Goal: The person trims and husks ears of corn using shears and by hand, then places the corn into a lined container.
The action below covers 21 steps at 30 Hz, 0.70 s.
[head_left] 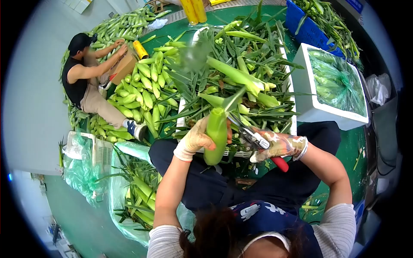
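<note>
My left hand [198,136], in a pale glove with bare fingertips, is wrapped round a green ear of corn [216,137] held upright in front of my lap. My right hand [275,144], in a patterned glove, grips pruning shears [254,136] with a red handle. The shears' blades point up and left, close beside the top of the ear; whether they touch it cannot be made out. Just beyond both hands stands a white crate [294,103] heaped with corn leaves, stalks and trimmings [241,73].
A co-worker [86,69] sits at the left with a cardboard box [124,66], beside piled corn ears [146,84]. At the right stand a foam box [303,81] and a blue crate [309,32]. A plastic-lined container [118,193] of corn lies at my lower left.
</note>
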Each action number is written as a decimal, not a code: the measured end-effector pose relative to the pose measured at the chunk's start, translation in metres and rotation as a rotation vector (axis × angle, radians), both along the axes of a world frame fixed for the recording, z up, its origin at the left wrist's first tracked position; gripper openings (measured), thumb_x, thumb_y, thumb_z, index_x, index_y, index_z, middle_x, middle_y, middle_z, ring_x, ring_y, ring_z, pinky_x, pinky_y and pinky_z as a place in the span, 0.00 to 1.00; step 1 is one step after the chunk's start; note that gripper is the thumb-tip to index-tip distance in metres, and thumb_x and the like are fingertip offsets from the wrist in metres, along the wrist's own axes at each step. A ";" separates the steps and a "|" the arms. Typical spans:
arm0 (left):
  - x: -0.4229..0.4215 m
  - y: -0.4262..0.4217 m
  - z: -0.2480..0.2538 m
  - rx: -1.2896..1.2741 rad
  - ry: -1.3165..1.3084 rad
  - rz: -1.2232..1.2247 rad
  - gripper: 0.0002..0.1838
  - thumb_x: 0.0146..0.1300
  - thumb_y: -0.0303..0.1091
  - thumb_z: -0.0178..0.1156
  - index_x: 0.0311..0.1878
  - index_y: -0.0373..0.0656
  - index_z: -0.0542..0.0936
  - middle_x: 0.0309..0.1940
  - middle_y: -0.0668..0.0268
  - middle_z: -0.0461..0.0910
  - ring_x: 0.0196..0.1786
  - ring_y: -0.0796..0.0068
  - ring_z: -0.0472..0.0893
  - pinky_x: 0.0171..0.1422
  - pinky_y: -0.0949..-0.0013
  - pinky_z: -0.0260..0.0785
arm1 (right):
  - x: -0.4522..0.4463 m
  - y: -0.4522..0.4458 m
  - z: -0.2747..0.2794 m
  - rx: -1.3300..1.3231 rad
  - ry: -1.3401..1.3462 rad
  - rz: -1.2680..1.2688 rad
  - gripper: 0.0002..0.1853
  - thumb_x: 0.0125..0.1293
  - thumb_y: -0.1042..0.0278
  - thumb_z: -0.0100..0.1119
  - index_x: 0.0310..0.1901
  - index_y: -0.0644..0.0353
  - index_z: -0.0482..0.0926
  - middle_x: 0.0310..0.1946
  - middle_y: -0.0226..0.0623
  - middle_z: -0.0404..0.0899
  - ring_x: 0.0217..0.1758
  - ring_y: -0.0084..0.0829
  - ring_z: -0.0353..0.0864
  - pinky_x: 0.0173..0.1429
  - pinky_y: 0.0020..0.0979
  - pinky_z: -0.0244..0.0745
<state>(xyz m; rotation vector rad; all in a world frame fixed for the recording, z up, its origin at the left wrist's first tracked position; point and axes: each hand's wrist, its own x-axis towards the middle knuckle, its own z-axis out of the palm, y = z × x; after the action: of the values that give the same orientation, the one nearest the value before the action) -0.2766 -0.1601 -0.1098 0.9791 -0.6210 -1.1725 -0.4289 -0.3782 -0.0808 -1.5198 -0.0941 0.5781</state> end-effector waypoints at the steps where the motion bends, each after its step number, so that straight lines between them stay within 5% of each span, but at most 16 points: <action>1: 0.000 0.003 -0.002 0.013 0.031 -0.023 0.41 0.27 0.30 0.65 0.55 0.34 0.70 0.39 0.59 0.80 0.42 0.64 0.80 0.51 0.65 0.73 | 0.007 0.009 0.022 0.024 0.035 -0.032 0.22 0.55 0.64 0.69 0.48 0.59 0.69 0.35 0.26 0.71 0.41 0.20 0.71 0.45 0.24 0.68; 3: 0.002 0.011 0.004 0.133 0.052 -0.006 0.39 0.28 0.32 0.66 0.53 0.35 0.72 0.39 0.58 0.80 0.41 0.64 0.81 0.50 0.64 0.73 | 0.024 0.012 0.016 0.031 0.001 0.003 0.17 0.55 0.66 0.67 0.43 0.62 0.73 0.29 0.27 0.74 0.37 0.21 0.75 0.40 0.24 0.71; 5: 0.008 0.022 0.002 0.010 0.106 0.140 0.40 0.23 0.31 0.68 0.50 0.33 0.72 0.36 0.52 0.80 0.38 0.58 0.81 0.47 0.61 0.74 | 0.028 0.023 0.013 0.149 0.161 -0.251 0.13 0.58 0.66 0.62 0.39 0.64 0.74 0.16 0.29 0.72 0.22 0.25 0.75 0.28 0.26 0.72; 7: 0.034 0.053 0.007 -0.089 0.044 0.439 0.35 0.33 0.32 0.62 0.53 0.35 0.71 0.36 0.54 0.79 0.38 0.56 0.80 0.47 0.59 0.74 | 0.032 0.015 -0.009 0.289 0.264 -0.536 0.11 0.58 0.67 0.61 0.39 0.64 0.74 0.21 0.32 0.75 0.23 0.25 0.76 0.28 0.28 0.73; 9: 0.072 0.086 0.012 -0.157 0.206 0.888 0.29 0.40 0.32 0.56 0.51 0.34 0.71 0.35 0.52 0.78 0.38 0.55 0.79 0.47 0.57 0.74 | 0.036 0.013 0.001 0.128 0.115 -0.713 0.12 0.57 0.70 0.62 0.41 0.63 0.74 0.25 0.33 0.77 0.24 0.25 0.76 0.28 0.29 0.73; 11: 0.140 0.128 -0.015 -0.204 0.399 1.290 0.21 0.53 0.32 0.54 0.51 0.35 0.71 0.39 0.52 0.77 0.43 0.55 0.77 0.57 0.56 0.70 | 0.041 0.003 -0.011 -0.081 0.041 -0.716 0.16 0.54 0.71 0.64 0.43 0.63 0.73 0.28 0.35 0.78 0.27 0.28 0.77 0.31 0.30 0.75; 12: 0.171 0.152 -0.039 -0.023 0.005 1.432 0.20 0.60 0.37 0.52 0.53 0.37 0.71 0.43 0.53 0.77 0.47 0.56 0.77 0.60 0.55 0.68 | 0.038 -0.019 -0.041 -0.606 -0.051 -0.542 0.21 0.50 0.70 0.67 0.46 0.63 0.72 0.28 0.36 0.77 0.29 0.32 0.78 0.35 0.31 0.76; 14: 0.225 0.178 -0.076 -0.090 0.275 1.546 0.23 0.62 0.36 0.55 0.59 0.39 0.68 0.54 0.53 0.72 0.55 0.55 0.74 0.61 0.49 0.68 | 0.035 -0.006 -0.048 -1.074 -0.155 -0.392 0.33 0.44 0.65 0.72 0.53 0.64 0.68 0.42 0.50 0.77 0.44 0.45 0.78 0.48 0.41 0.76; 15: 0.251 0.191 -0.095 -0.132 0.407 1.611 0.25 0.64 0.36 0.57 0.62 0.41 0.66 0.59 0.53 0.70 0.58 0.54 0.73 0.61 0.46 0.68 | 0.042 0.008 -0.043 -1.143 -0.193 -0.322 0.39 0.43 0.58 0.73 0.55 0.67 0.65 0.51 0.57 0.71 0.55 0.55 0.71 0.59 0.48 0.68; 16: 0.279 0.198 -0.134 -0.163 0.338 1.634 0.26 0.67 0.46 0.51 0.65 0.44 0.65 0.63 0.55 0.66 0.63 0.53 0.69 0.65 0.44 0.63 | 0.019 -0.011 -0.101 -1.554 -0.568 -0.291 0.44 0.39 0.51 0.73 0.54 0.69 0.65 0.54 0.61 0.67 0.59 0.60 0.64 0.65 0.50 0.60; 17: 0.321 0.210 -0.186 -0.101 0.447 1.778 0.25 0.68 0.45 0.51 0.65 0.46 0.65 0.65 0.57 0.63 0.66 0.57 0.65 0.66 0.46 0.62 | 0.033 0.000 -0.092 -1.462 -0.367 -0.211 0.49 0.35 0.46 0.73 0.55 0.71 0.64 0.56 0.63 0.63 0.63 0.62 0.59 0.70 0.54 0.52; 18: 0.320 0.188 -0.163 -0.170 0.606 1.857 0.25 0.68 0.46 0.50 0.66 0.49 0.66 0.67 0.60 0.62 0.66 0.59 0.63 0.65 0.47 0.63 | 0.032 -0.001 -0.108 -1.517 -0.445 -0.097 0.53 0.30 0.46 0.74 0.57 0.71 0.62 0.57 0.62 0.63 0.64 0.61 0.59 0.70 0.55 0.51; 19: 0.354 0.189 -0.198 -0.232 0.539 1.873 0.26 0.68 0.47 0.50 0.67 0.52 0.64 0.66 0.61 0.62 0.64 0.60 0.64 0.64 0.47 0.64 | 0.033 -0.021 -0.137 -1.618 -0.498 -0.046 0.50 0.34 0.47 0.72 0.57 0.71 0.62 0.57 0.63 0.63 0.64 0.61 0.58 0.69 0.56 0.51; 21: 0.372 0.190 -0.191 -0.334 0.615 1.796 0.27 0.67 0.49 0.50 0.67 0.53 0.63 0.67 0.63 0.61 0.64 0.61 0.64 0.61 0.49 0.66 | 0.041 -0.044 -0.168 -1.761 -0.649 0.020 0.43 0.45 0.49 0.66 0.57 0.71 0.62 0.58 0.65 0.61 0.64 0.62 0.58 0.68 0.59 0.51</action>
<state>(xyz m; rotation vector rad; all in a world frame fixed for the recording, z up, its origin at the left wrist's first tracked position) 0.0951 0.0295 -0.3005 0.4662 0.5742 0.3013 -0.3877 -0.4226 -0.2490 -3.3849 -0.0912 0.0042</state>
